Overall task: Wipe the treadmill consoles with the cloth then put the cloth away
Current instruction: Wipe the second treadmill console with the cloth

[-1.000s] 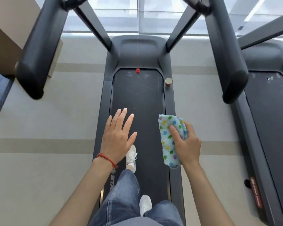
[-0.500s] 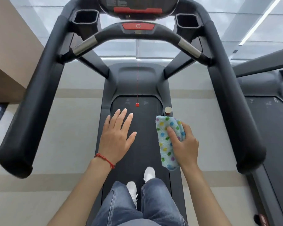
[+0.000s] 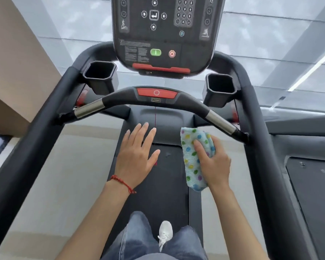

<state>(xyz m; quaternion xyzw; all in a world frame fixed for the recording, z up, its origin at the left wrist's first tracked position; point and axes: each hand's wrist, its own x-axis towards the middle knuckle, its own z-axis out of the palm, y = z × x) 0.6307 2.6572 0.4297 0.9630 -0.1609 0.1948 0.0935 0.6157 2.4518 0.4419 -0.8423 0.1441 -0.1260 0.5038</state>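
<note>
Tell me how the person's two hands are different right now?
The right hand is curled shut around the dotted cloth, while the left hand is open and flat, holding nothing. The left hand has a red bracelet at its wrist; the right hand's wrist is bare. The left hand's fingers are spread; the right hand's are bent over the cloth. Both hover above the treadmill belt, below the console.

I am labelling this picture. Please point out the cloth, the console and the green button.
cloth (image 3: 192,162): head view, dotted middle.
console (image 3: 163,30): head view, dark panel face.
green button (image 3: 155,52): head view, its centre.
</note>
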